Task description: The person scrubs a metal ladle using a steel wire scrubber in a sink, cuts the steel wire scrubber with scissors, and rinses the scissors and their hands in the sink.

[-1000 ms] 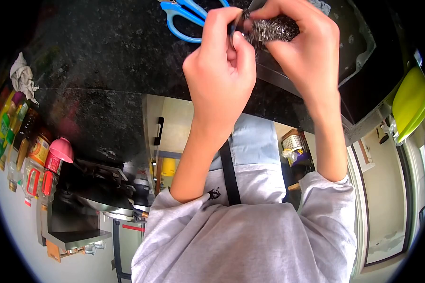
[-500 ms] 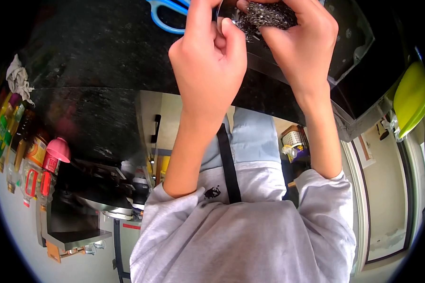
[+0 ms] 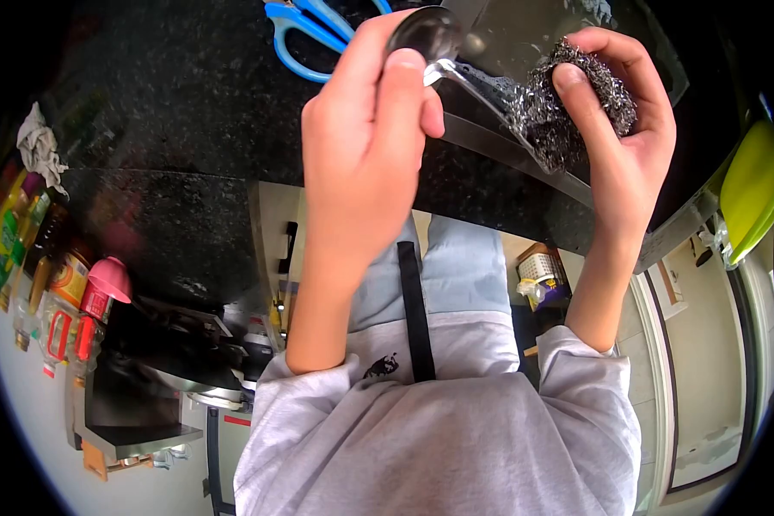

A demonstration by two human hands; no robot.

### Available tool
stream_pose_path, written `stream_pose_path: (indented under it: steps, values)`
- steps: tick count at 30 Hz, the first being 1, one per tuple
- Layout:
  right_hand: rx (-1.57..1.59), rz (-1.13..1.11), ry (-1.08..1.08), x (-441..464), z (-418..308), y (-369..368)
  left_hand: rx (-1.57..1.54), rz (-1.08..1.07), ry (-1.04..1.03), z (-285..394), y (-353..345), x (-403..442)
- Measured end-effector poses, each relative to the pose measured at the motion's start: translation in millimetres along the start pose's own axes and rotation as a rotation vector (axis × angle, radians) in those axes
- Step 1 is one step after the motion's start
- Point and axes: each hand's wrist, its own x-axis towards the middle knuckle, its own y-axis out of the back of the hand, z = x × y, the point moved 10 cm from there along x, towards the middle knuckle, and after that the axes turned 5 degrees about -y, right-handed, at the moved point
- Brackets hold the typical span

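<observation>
My left hand (image 3: 365, 142) is closed around the round bowl of a shiny metal spoon (image 3: 423, 39), thumb pressed at its rim. The spoon's handle slants down and right, with suds along it. A grey steel wool scrubber (image 3: 580, 107) is gripped between the thumb and fingers of my right hand (image 3: 632, 138). It presses against the lower end of the handle, hiding part of it. Blue-handled scissors (image 3: 305, 39) lie on the dark counter, just beyond my left hand, blades out of view.
A dark speckled counter (image 3: 172, 103) spreads left, with a crumpled grey cloth (image 3: 39, 146) at its edge. The wet sink (image 3: 525, 34) lies beyond my hands. Bottles and a pink bowl (image 3: 109, 279) stand far left; a green plastic item (image 3: 752, 181) hangs at the right.
My right hand has moved right and down with the scrubber, away from my left hand to the handle's end. My left hand has turned slightly, showing the spoon's bowl.
</observation>
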Motion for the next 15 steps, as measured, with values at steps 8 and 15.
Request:
stream_pose_path:
  steps: [8,15]
  values:
    - [-0.002,-0.022,-0.007,-7,-19,33,0.054,-0.222,-0.383,27,1,6]
    - [0.076,-0.312,-0.198,4,20,-48,-0.31,-0.257,-0.255,1,-17,5]
